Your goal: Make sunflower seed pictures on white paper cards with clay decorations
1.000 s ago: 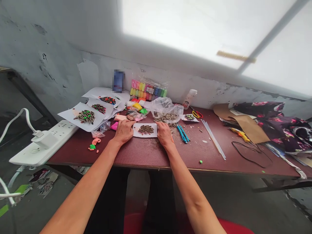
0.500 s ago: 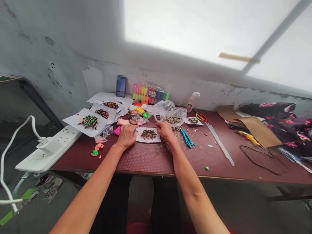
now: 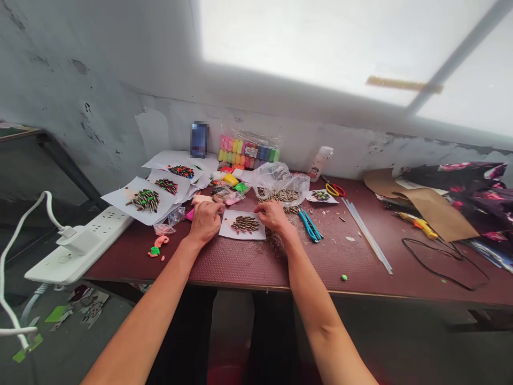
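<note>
A white card (image 3: 229, 229) bearing dark seeds (image 3: 245, 224) is laid on the red-brown table (image 3: 244, 264), its upper right corner pinched by the right hand (image 3: 273, 216). The left hand (image 3: 204, 222) is held half-curled just beside the left edge — whether anything is gripped cannot be told. To the right, 1 blue cutter (image 3: 310, 226) is seen.

No txt legible; label (image 3: 251, 152) on multicol. pack (image 3: 230, 157) too sm.
</note>
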### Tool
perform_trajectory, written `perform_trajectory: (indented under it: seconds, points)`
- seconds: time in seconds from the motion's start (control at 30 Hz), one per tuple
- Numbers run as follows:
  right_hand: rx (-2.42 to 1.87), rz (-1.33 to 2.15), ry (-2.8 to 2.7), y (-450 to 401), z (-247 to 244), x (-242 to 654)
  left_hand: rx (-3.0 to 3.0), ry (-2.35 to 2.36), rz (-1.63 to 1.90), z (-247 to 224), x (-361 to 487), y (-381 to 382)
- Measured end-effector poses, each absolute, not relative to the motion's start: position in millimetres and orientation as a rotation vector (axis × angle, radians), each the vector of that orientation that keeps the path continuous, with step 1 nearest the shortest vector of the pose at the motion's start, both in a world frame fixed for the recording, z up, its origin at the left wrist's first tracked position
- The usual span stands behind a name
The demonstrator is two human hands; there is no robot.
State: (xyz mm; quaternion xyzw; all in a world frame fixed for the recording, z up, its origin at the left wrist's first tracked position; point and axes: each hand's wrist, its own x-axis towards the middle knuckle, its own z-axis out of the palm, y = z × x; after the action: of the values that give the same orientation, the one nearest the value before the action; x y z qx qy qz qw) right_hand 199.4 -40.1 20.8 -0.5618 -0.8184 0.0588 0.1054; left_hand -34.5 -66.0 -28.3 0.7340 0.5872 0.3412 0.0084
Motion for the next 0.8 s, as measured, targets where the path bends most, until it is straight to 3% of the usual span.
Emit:
perform_trajectory:
  seconds: [0.23, 0.57, 0.8]
  points:
    - [-1.734, 0.149, -2.373, -38, 19, 201, 2.225, 1.871, 1.187, -26, -37, -58]
    - [-1.762, 0.114, -2.304, -32, 9, 205, 2.295, 2.086, 0.662, -20, -32, -8]
    - [-1.719, 0.093, -2.287, -29, 6, 206, 2.17, 2.221, 0.818, -17, -36, -3]
